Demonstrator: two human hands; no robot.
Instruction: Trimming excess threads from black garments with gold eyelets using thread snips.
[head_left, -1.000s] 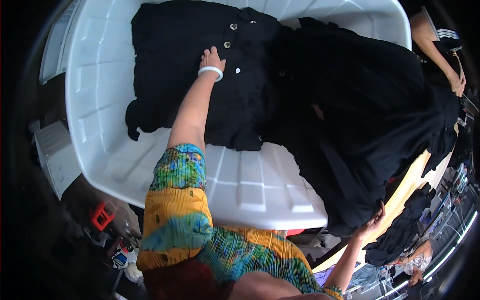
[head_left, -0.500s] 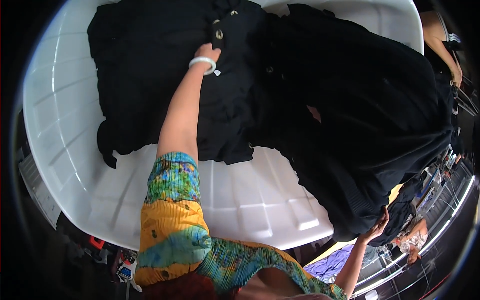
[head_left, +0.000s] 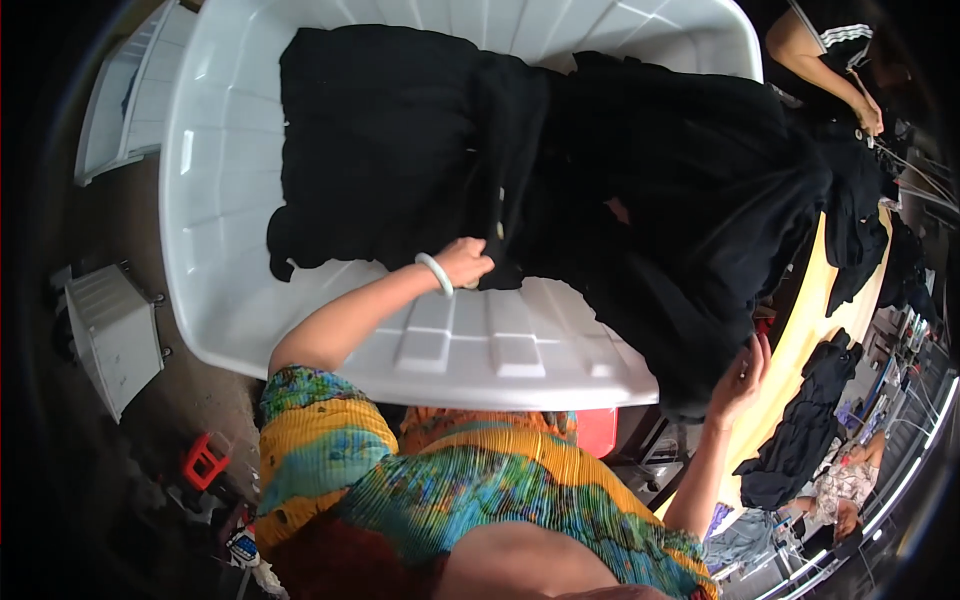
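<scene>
Black buttoned fabric (head_left: 380,150) lies spread inside a large white plastic tub (head_left: 225,300), its left part fairly flat. My left hand (head_left: 465,262), with a white bangle at the wrist, is closed on the near edge of a folded strip that carries light-coloured buttons. To the right, more black fabric (head_left: 690,200) rises in folds over the tub's rim; whether it is one garment or two I cannot tell. At its near right edge my right hand (head_left: 738,385) holds the cloth, the fingers partly curled and the thumb hard to make out.
A yellow tabletop (head_left: 815,300) with a heap of black clothing (head_left: 800,430) stands at the right. Another person's hand (head_left: 868,118) handles black cloth at the far right. On the floor at left are a white wheeled bin (head_left: 115,335) and a red stool (head_left: 205,462).
My left hand has come nearer to me along the buttoned strip, which now stands folded up toward the right. My view has shifted, showing more floor at left. My right hand stays at the cloth's edge.
</scene>
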